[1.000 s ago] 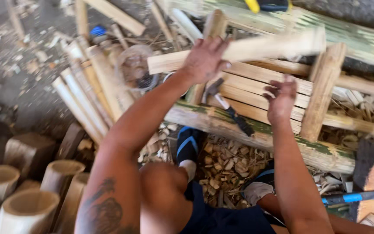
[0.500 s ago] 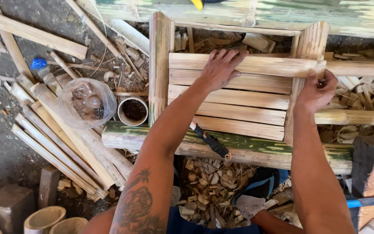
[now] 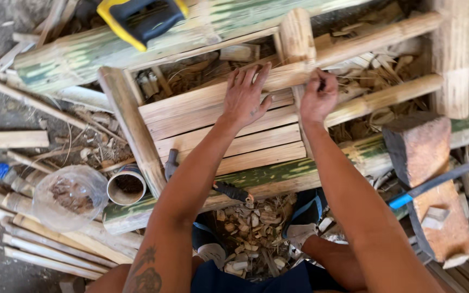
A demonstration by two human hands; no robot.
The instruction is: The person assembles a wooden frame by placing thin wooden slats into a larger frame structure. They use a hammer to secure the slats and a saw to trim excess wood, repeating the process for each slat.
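Left hand [image 3: 247, 96] open, flat on bamboo slat frame [image 3: 221, 133], right hand [image 3: 317, 97] curled closed around upright post [image 3: 298, 43], hammer [image 3: 213, 182] below slats, tin can [image 3: 126, 185] nearby.

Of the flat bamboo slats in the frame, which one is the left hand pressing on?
The topmost slat, farthest from the person. The left hand lies flat across its right end; the slats below it carry no hand, and the right hand pinches beside the upright post.
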